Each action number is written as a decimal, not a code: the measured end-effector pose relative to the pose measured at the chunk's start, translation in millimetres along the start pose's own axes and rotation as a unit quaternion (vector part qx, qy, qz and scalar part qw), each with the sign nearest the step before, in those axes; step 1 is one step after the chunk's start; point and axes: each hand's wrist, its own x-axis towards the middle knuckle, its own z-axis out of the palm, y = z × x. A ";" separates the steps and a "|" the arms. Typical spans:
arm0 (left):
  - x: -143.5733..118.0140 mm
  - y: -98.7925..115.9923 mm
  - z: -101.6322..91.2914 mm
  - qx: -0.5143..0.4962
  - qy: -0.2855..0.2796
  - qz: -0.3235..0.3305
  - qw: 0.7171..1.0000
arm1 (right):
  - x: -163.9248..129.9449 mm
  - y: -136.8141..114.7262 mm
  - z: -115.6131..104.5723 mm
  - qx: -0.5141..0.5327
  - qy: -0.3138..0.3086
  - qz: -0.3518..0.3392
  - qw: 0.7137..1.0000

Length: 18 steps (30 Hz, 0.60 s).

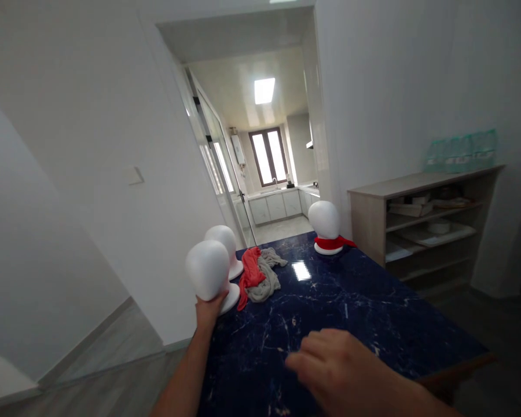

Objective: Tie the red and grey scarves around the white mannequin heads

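My left hand (208,310) grips the neck of a white foam mannequin head (207,269) at the left edge of the dark blue marble table (338,313). A second white head (223,238) stands just behind it. Beside them lie a red cloth (250,272) and a grey cloth (267,275) in a loose heap. A third white head (325,220) stands at the table's far side with a red scarf (330,243) around its neck. My right hand (334,368) hovers over the near part of the table, fingers loosely curled, holding nothing.
A wooden shelf unit (425,226) with books and papers stands against the right wall; green packets (460,150) sit on top. Beyond the table a doorway opens onto a kitchen (278,202). A white wall runs along the left.
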 end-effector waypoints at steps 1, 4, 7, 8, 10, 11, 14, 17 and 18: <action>0.2 1.2 -0.1 -0.003 0.005 0.003 1.000 | 3.8 24.6 4.2 -0.022 0.017 0.056 0.998; 1.4 -3.8 -3.1 -0.027 0.039 0.024 0.999 | -6.7 100.9 22.8 -0.020 0.077 0.178 0.981; 2.9 -15.7 -11.2 -0.056 0.073 0.049 0.995 | -32.7 155.8 40.4 0.006 0.150 0.265 0.952; 1.8 -18.7 -14.3 -0.065 0.077 0.054 0.994 | -39.6 166.3 44.3 0.013 0.171 0.286 0.943; -6.5 -19.8 -18.2 -0.088 0.071 0.053 0.992 | -47.1 176.2 48.8 0.021 0.200 0.314 0.928; -14.3 -17.3 -17.7 -0.102 0.069 0.049 0.991 | -47.4 176.7 50.0 0.026 0.206 0.320 0.924; -52.0 3.6 -0.8 -0.140 0.073 0.041 0.987 | -36.4 166.4 53.9 0.062 0.193 0.311 0.929; -98.4 42.2 36.5 -0.181 0.007 0.069 0.981 | -10.2 149.6 60.1 0.133 0.159 0.265 0.942; -111.7 57.0 50.5 -0.204 -0.012 0.084 0.975 | 1.3 145.5 61.9 0.159 0.150 0.243 0.945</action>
